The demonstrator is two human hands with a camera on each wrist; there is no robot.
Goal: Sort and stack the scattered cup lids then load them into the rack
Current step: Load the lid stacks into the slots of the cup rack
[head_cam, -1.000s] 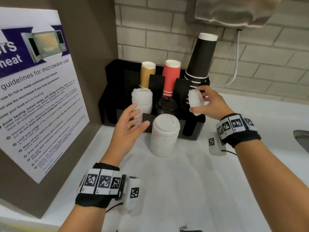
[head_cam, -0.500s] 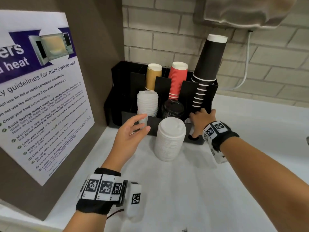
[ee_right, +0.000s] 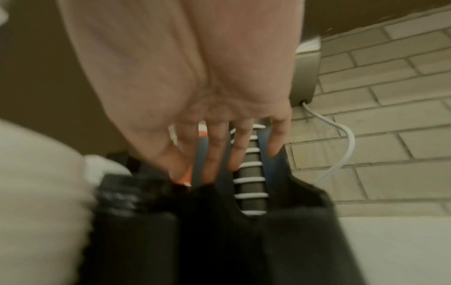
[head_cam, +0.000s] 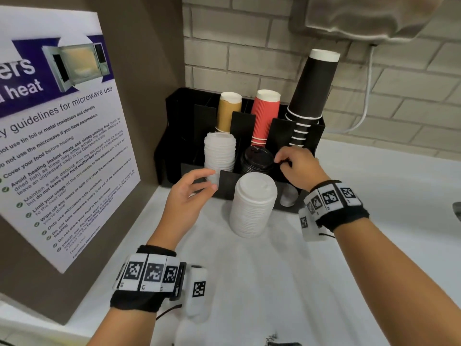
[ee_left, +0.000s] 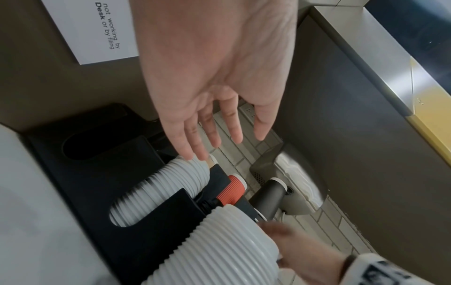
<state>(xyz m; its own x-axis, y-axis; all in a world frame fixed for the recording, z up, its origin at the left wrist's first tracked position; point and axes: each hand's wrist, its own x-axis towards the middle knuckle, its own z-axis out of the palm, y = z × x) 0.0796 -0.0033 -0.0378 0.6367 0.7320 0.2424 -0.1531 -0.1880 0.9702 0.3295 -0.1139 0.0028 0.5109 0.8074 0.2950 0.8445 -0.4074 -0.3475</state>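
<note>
Lids are what I am sorting: a tall white lid stack (head_cam: 253,206) stands loose on the desk (head_cam: 274,283) just in front of the black rack (head_cam: 172,136), a shorter white lid column (head_cam: 220,152) sits in the rack's left front slot, and black lids (head_cam: 257,159) fill the middle slot; a white lid (head_cam: 289,196) shows low in the right front slot, under my wrist.

My left hand (head_cam: 185,199) hovers with its grip apart, fingers straight, beside the slotted white column and holding nothing; my right hand (head_cam: 296,167) reaches over the rack's right front slot with fingers bent, beside the black lids; the wrist view is blurred, so I cannot tell whether that grip is on anything.

The worst risk, I judge, is the loose stack; it is tall and unsupported, my right forearm passes close beside it, and a careless brush could topple it across the desk; squeezing it unevenly could buckle it in the middle; my fingers could also catch the black cup stack (head_cam: 309,101) leaning behind the slot and tip it; a white lid dropped onto the black ones would spoil the sorting.
</note>
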